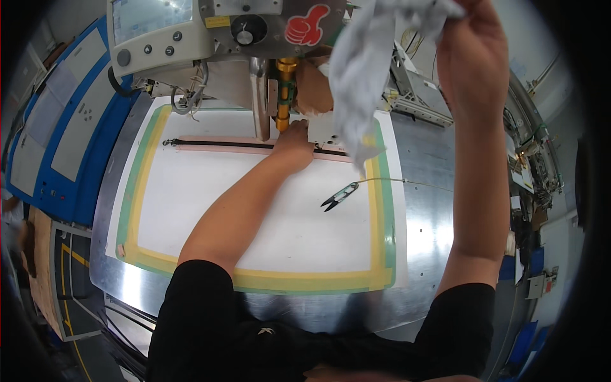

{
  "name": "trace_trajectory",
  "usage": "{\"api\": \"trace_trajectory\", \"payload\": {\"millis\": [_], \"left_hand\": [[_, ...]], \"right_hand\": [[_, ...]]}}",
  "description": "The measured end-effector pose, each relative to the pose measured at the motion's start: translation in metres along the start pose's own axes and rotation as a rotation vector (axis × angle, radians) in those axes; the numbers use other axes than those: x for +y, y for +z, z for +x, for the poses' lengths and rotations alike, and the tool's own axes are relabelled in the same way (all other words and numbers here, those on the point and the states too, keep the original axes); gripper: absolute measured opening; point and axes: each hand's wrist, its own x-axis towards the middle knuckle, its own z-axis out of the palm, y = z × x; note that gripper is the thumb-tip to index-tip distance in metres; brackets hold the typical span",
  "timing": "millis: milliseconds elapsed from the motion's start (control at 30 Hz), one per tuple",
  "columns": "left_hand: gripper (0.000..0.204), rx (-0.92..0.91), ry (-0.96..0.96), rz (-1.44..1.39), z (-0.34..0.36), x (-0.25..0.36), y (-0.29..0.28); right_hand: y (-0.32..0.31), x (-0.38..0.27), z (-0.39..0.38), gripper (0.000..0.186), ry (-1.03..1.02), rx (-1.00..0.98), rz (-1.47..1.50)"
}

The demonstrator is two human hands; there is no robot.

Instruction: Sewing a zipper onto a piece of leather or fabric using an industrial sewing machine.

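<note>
My right hand [471,57] is raised at the upper right and closed on a light grey cloth [363,76], which hangs down in loose folds. My left hand [294,148] reaches under the machine head, beside a gold-coloured cylinder [284,95] and a steel post [259,95]. It lies over a long black strip [223,145] with pink edging that runs across the white sheet [254,216]. The left fingers are mostly hidden. Dark-bladed thread snips [339,197] lie on the sheet, to the right of my left forearm, tied to a thin cord.
Green and yellow tape [305,281] borders the sheet on a metal table [423,242]. Above stand a control panel [156,38] and the machine head [267,22] with a black knob. A blue and white cabinet [63,121] is at the left. Metal rails [417,111] lie at the right rear.
</note>
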Motion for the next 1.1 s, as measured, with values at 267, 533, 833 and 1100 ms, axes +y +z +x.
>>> {"api": "trace_trajectory", "payload": {"millis": [267,533,833,1100], "left_hand": [[0.052,0.095,0.068,0.250,-0.010,0.010,0.001],[0.060,-0.105,0.088,0.183,-0.017,0.027,-0.028],[0.055,-0.110,0.053,-0.022,-0.010,0.023,-0.020],[0.030,-0.044,0.036,0.371,-0.007,0.020,-0.022]], "right_hand": [[0.005,0.054,-0.050,0.022,-0.339,-0.542,-1.097],[0.055,0.063,-0.040,0.026,-0.270,-0.836,-1.306],[0.039,0.013,-0.088,0.022,-0.585,-0.406,-1.046],[0.043,0.012,-0.232,0.044,0.316,-0.677,-0.754]]}}
